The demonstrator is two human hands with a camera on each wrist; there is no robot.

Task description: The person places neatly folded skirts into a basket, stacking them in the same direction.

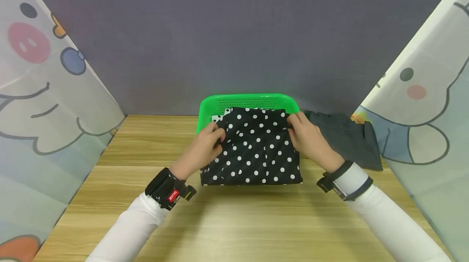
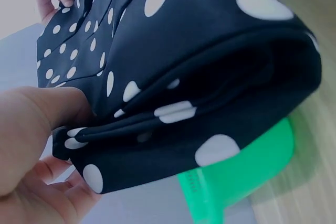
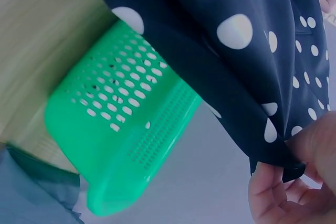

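A folded black cloth with white polka dots (image 1: pixel 256 144) hangs between my two hands, in front of and over the green perforated basket (image 1: pixel 253 98). My left hand (image 1: pixel 205 144) pinches its upper left corner between thumb and fingers. At the upper right corner, my right hand (image 1: pixel 309 138) grips the fabric the same way. In the left wrist view the folded layers of the cloth (image 2: pixel 210 77) gape at the side. Behind the cloth, a bit of white fabric with black dots (image 1: pixel 217 118) shows inside the basket.
A dark grey folded cloth (image 1: pixel 344 138) lies on the wooden table (image 1: pixel 256 221), to the right of the basket. A grey wall (image 1: pixel 234 30) rises behind, and cartoon-printed panels (image 1: pixel 55 103) stand on both sides.
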